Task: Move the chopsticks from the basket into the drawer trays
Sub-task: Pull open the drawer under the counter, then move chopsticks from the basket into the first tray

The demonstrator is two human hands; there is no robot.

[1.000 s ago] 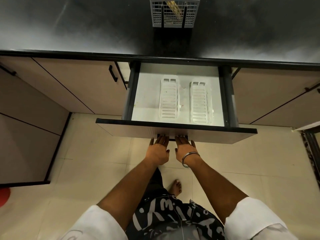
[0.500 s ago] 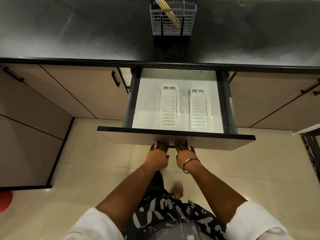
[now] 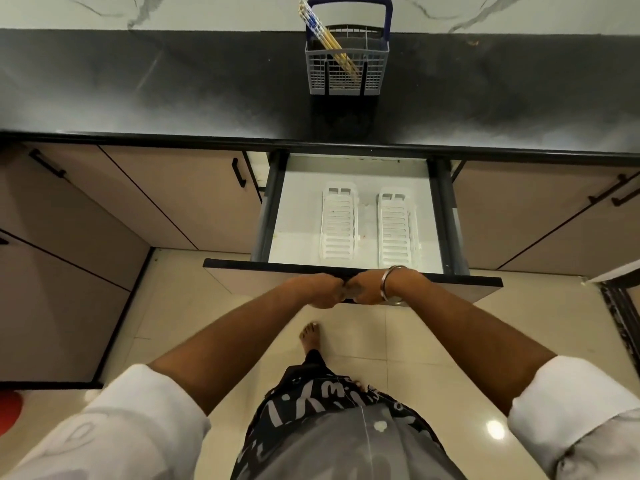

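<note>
A grey wire basket (image 3: 347, 69) with a blue handle stands at the back of the dark counter. Several chopsticks (image 3: 327, 38) lean in its left side. Below, the drawer (image 3: 298, 209) is pulled out. Two white slatted trays lie inside it, the left tray (image 3: 338, 227) and the right tray (image 3: 396, 232), both with nothing in them. My left hand (image 3: 320, 291) and my right hand (image 3: 369, 289) are side by side at the middle of the drawer front (image 3: 460, 289), fingers curled on the drawer handle. A metal bangle sits on my right wrist.
Beige cabinet doors with black handles (image 3: 239, 172) flank the drawer on both sides. The dark counter (image 3: 173, 91) runs across the view, with a marble wall behind. The floor is tiled, and a red object (image 3: 8, 407) shows at the left edge.
The view has tilted up, so the basket and wall now show fully. My hands have turned from palms-up under the drawer front to curled fists on its handle.
</note>
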